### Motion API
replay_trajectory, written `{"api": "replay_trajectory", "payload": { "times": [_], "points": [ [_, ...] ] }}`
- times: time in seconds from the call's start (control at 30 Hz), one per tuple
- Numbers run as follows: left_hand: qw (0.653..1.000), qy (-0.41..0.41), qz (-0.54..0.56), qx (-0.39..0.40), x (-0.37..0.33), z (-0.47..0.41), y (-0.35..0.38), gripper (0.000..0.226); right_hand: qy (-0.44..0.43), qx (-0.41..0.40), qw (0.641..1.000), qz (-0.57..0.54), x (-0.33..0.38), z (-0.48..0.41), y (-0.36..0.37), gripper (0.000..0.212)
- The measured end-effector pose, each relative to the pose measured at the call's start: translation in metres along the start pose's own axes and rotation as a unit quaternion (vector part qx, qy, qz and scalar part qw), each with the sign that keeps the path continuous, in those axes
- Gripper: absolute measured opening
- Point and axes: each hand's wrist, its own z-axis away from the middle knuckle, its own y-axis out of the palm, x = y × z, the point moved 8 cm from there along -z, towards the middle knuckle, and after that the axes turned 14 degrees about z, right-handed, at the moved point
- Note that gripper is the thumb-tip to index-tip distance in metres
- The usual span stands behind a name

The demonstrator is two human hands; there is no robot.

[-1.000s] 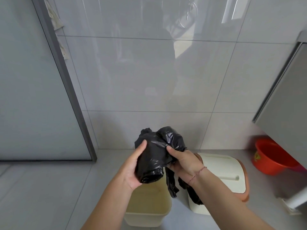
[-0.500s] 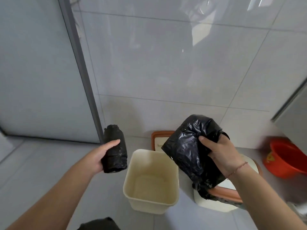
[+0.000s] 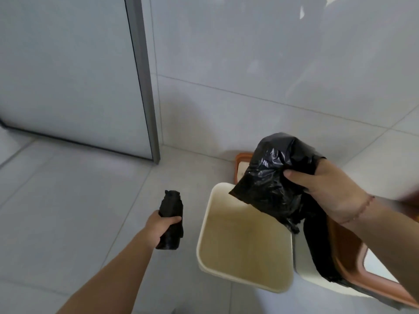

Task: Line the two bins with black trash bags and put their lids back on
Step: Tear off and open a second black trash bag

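Observation:
A cream bin [image 3: 205, 232] stands lidless on the floor tiles, bare inside. Just right of it stands a second bin [image 3: 305, 270] with an orange-rimmed lid [image 3: 353, 257] on top and black bag plastic [image 3: 317, 252] hanging out under that lid. Another orange-rimmed lid [image 3: 241, 163] leans at the wall behind the cream bin. My left hand [image 3: 159, 225] grips a roll of black bags [image 3: 171, 214], low over the floor left of the cream bin. My right hand [image 3: 326, 189] holds a loose crumpled black bag [image 3: 269, 177] above the cream bin's far right corner.
A grey-framed glass door [image 3: 145, 87] closes off the left side, meeting the tiled wall [image 3: 272, 64] at the corner. Pale floor tiles [image 3: 68, 211] stretch to the left of the bins.
The two hands have drawn apart: my left hand has lowered the roll toward the floor, while my right hand keeps the loose bag over the cream bin. The view has tilted down.

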Motion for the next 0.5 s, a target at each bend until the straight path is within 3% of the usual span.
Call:
{"api": "replay_trajectory", "payload": {
  "times": [0.33,0.5],
  "points": [
    [0.981,0.005,-0.194,-0.02,0.068,-0.064,0.0,0.066,0.042,0.024,0.999,-0.012,-0.054,-0.015,0.022,0.027],
    [0.919,-0.015,-0.379,-0.108,0.043,-0.039,-0.013,0.088,0.032,0.05,0.998,-0.02,-0.047,-0.006,0.027,0.026]
  ]
}}
